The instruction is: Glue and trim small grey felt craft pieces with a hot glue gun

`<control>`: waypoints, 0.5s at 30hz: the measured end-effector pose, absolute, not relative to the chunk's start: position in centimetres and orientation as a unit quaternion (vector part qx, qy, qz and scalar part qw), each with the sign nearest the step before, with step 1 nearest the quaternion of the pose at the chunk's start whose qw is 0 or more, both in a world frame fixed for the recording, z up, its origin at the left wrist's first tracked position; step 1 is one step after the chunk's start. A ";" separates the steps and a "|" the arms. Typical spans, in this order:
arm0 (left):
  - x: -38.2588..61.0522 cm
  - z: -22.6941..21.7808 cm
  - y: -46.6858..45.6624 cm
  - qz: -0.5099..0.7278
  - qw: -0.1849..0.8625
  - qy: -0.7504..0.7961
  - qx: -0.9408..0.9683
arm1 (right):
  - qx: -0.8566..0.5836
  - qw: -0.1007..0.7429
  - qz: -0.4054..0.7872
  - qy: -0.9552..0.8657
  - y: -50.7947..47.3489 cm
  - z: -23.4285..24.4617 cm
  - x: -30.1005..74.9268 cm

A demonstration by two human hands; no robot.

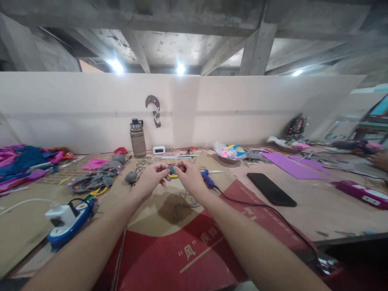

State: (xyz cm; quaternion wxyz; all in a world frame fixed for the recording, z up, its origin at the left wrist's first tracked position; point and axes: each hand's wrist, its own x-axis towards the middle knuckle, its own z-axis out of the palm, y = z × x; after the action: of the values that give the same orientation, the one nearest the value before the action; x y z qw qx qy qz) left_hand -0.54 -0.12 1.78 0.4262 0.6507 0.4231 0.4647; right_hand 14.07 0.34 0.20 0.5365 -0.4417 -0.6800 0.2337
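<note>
My left hand [153, 176] and my right hand [188, 174] meet above the cardboard sheet [169, 226] on the table, arms stretched forward. Both pinch a small teal piece [172, 169] between their fingertips, with a bit of yellow showing under it. A blue glue gun [208, 179] lies just right of my right hand, its black cord running toward the near right edge. A grey felt ball [131, 177] rests left of my left hand.
A black phone [270, 188] lies to the right. Grey felt cut-outs [91, 180], coloured felt scraps [24, 163], a water bottle [138, 138], a small white clock [159, 150] and a blue power strip [68, 220] stand about. Purple sheets [291, 165] and another person's hand [380, 160] are far right.
</note>
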 end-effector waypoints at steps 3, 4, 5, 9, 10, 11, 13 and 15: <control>-0.4 1.9 -0.3 0.457 0.405 0.418 0.673 | -0.451 0.524 0.206 -0.692 0.7 0.0 14.3; -0.4 1.8 -0.4 0.456 0.402 0.417 0.676 | -0.453 0.520 0.191 -0.698 0.8 -0.1 14.4; -0.5 1.8 -0.4 0.456 0.398 0.419 0.677 | -0.453 0.517 0.175 -0.705 0.9 -0.2 14.5; -0.6 1.8 -0.3 0.452 0.343 0.444 0.694 | -0.447 0.499 0.108 -0.734 0.8 -0.4 14.5; -0.7 1.9 -0.3 0.450 0.324 0.448 0.702 | -0.443 0.493 0.089 -0.743 0.7 -0.4 14.6; -0.7 2.0 -0.4 0.446 0.308 0.449 0.710 | -0.437 0.487 0.068 -0.753 0.6 -0.4 14.6; -0.8 2.2 -0.5 0.439 0.288 0.445 0.726 | -0.424 0.470 0.027 -0.774 0.4 -0.3 14.6; -0.9 2.4 -0.5 0.429 0.276 0.441 0.739 | -0.414 0.456 0.003 -0.788 0.3 -0.3 14.7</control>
State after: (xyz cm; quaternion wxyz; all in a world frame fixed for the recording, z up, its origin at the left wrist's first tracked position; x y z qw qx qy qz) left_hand -0.88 -0.54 2.36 0.2759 0.7388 0.4408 0.4287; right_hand 14.68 0.26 -0.28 0.4558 -0.4140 -0.7880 0.0029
